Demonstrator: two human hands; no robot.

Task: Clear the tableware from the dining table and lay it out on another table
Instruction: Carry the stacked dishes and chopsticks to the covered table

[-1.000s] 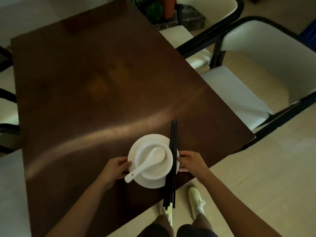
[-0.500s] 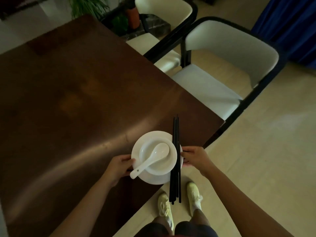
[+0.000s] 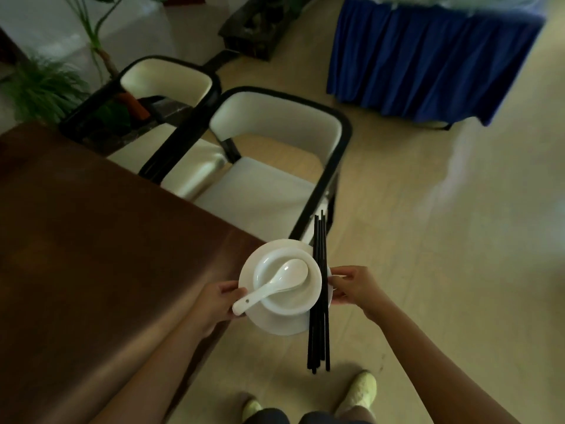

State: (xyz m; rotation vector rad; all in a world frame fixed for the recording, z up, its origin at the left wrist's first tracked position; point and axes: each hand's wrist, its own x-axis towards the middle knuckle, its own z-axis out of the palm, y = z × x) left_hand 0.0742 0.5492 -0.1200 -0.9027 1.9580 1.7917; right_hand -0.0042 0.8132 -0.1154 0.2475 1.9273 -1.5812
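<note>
I hold a white plate (image 3: 276,324) in the air, past the corner of the brown dining table (image 3: 91,255). A white bowl (image 3: 293,296) sits on the plate, with a white spoon (image 3: 272,286) lying in it, handle pointing left. Several black chopsticks (image 3: 319,301) lie across the plate's right side. My left hand (image 3: 215,304) grips the plate's left rim. My right hand (image 3: 354,287) grips the right rim and pins the chopsticks.
Two white chairs with black frames (image 3: 324,185) stand along the table's right side. A table with a blue skirt (image 3: 428,56) stands at the far right across the pale floor. Potted plants (image 3: 42,87) stand at the far left. My shoes (image 3: 359,388) show below.
The stack has been lifted off the dining table and carried right, past its corner. My view has turned right, bringing the blue-skirted table into sight.
</note>
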